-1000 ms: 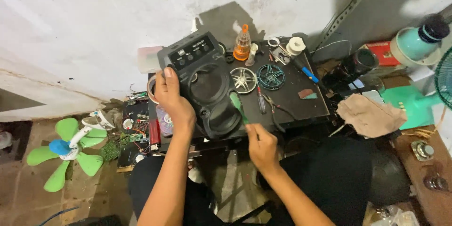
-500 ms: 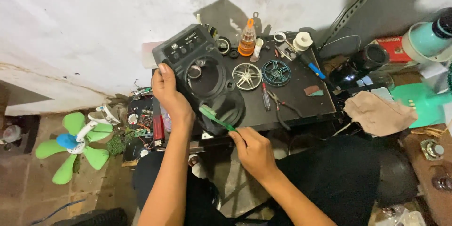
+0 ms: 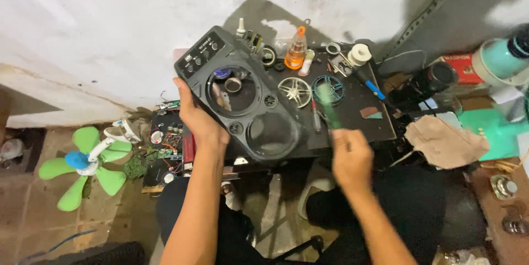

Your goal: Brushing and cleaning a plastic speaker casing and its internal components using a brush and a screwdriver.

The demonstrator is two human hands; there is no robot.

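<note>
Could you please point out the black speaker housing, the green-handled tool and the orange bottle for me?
black speaker housing [image 3: 275, 132]: head view, rim of its lower round opening.
green-handled tool [image 3: 329, 105]: head view, blurred green handle above the right hand.
orange bottle [image 3: 296, 52]: head view, its body.

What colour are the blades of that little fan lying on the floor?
Light green blades on the fan, around a blue hub with a white stand; the head view shows it at lower left.
</note>
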